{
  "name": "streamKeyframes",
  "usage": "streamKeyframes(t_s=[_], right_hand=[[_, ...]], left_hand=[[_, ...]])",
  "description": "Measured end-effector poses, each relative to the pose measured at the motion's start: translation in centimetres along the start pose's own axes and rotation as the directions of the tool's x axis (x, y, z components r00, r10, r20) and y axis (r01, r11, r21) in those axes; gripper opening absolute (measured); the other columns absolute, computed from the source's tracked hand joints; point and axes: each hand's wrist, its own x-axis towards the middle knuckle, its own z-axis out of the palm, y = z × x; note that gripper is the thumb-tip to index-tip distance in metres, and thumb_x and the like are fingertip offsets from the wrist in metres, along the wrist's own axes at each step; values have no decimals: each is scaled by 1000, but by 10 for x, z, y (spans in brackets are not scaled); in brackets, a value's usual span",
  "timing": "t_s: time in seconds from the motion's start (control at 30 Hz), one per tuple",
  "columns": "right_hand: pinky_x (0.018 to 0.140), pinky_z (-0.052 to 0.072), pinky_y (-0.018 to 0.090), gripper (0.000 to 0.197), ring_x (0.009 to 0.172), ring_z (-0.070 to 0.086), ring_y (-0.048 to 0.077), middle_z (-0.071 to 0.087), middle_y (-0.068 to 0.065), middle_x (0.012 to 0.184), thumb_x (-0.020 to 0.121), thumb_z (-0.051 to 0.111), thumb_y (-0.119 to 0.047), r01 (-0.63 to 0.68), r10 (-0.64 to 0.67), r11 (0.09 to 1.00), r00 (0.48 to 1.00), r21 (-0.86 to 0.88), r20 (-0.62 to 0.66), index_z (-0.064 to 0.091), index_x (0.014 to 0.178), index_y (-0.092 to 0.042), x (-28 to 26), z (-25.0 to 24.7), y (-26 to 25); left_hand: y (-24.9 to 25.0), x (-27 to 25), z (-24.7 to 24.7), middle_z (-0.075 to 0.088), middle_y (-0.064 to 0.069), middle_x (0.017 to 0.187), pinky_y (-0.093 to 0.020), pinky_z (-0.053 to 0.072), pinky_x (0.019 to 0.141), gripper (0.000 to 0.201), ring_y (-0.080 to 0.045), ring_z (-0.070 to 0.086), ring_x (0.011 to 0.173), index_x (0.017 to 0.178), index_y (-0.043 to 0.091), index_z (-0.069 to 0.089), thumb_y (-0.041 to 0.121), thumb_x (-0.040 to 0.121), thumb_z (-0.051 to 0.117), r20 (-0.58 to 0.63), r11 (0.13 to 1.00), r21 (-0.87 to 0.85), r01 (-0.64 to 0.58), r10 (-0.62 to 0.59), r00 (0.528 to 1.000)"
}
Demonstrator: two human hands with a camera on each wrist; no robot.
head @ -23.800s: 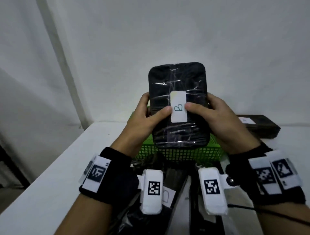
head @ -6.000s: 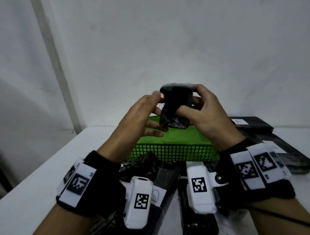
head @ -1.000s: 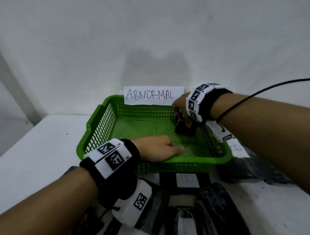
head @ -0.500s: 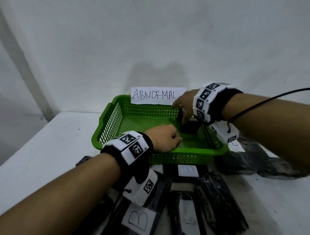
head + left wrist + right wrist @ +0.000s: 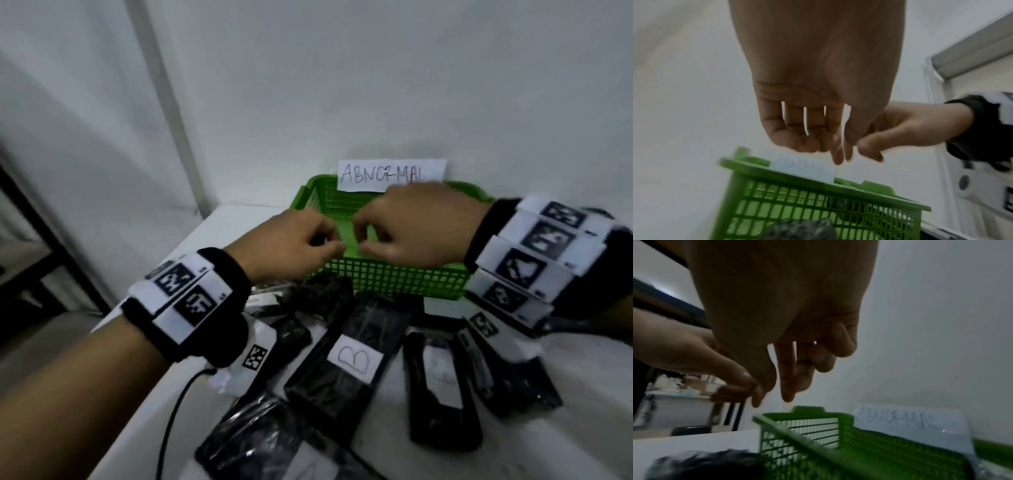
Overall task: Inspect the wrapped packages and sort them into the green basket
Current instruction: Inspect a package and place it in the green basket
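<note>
Black wrapped packages (image 5: 349,356) lie below your empty, loosely curled left hand (image 5: 291,246) and right hand (image 5: 414,233), long axes toward the green basket (image 5: 394,279).

My left hand (image 5: 294,245) and right hand (image 5: 416,229) hover, loosely curled, mid-frame over the green basket (image 5: 394,279). Black wrapped packages (image 5: 346,359) fill the lower frame.

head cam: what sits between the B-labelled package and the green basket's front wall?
In the head view, only the far end of the B-labelled package itself and a crumpled black wrapped package by its left corner; they reach the green basket front wall, no bare table visible.
</note>
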Motion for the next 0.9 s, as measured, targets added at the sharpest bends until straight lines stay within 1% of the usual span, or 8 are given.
streamKeyframes(t_s=[0.1,0.17,0.33,0.4,0.5,0.67,0.73,0.9], right_hand=[[71,40,30,29,82,51,14,45,-17,80,90,61,-59,108,-114,992,988,66,100,60,107,-36,2,10,-29],[69,41,31,26,76,51,11,49,-16,77,88,65,-55,187,-203,973,972,133,120,59,99,-33,8,18,-45],[62,41,28,25,67,51,0,58,-14,75,88,70,-47,256,-288,935,951,244,109,65,107,-31,22,39,-74],[69,49,30,37,75,60,5,65,-12,83,84,76,-47,239,-310,914,933,327,183,65,115,-31,26,45,-80],[89,54,37,53,89,66,10,70,-12,96,76,83,-50,194,-347,871,894,452,284,65,122,-33,26,55,-81],[90,51,30,55,93,63,6,65,-17,96,74,83,-52,185,-309,867,928,463,208,65,122,-33,13,60,-77],[89,50,28,53,93,63,6,64,-18,96,75,82,-51,185,-295,883,934,432,202,64,121,-33,9,59,-80],[90,49,25,49,95,62,3,66,-17,102,83,70,-57,229,-336,879,920,417,203,63,125,-33,-2,55,-81]], left_hand=[[-16,-44,-2,61,14,73,-25,43,64,18,-2,57,68,88,35,64,53,85,68,86,999,30,40,-43,995],[-19,-71,4,57,15,67,-22,41,62,24,1,54,63,92,31,64,50,81,75,134,1000,3,5,-5,991],[-31,-112,21,52,15,68,-31,41,64,25,-2,49,63,87,32,55,45,81,76,70,987,116,116,-124,990],[-36,-123,24,53,15,75,-31,45,70,31,-8,51,70,98,32,57,50,80,75,116,969,154,191,-210,971],[-31,-134,25,47,21,84,-26,41,75,51,0,48,74,117,31,52,56,78,75,239,967,136,217,-244,940],[-18,-157,37,56,20,94,-31,49,82,61,-8,57,87,104,42,42,73,64,75,316,958,134,254,-284,905],[-14,-163,46,63,13,99,-34,52,83,57,-11,60,87,100,38,45,70,64,77,348,965,105,240,-262,900],[-20,-175,19,56,18,70,-20,39,59,54,-1,46,64,90,23,43,38,68,90,227,943,-233,237,-184,956]])
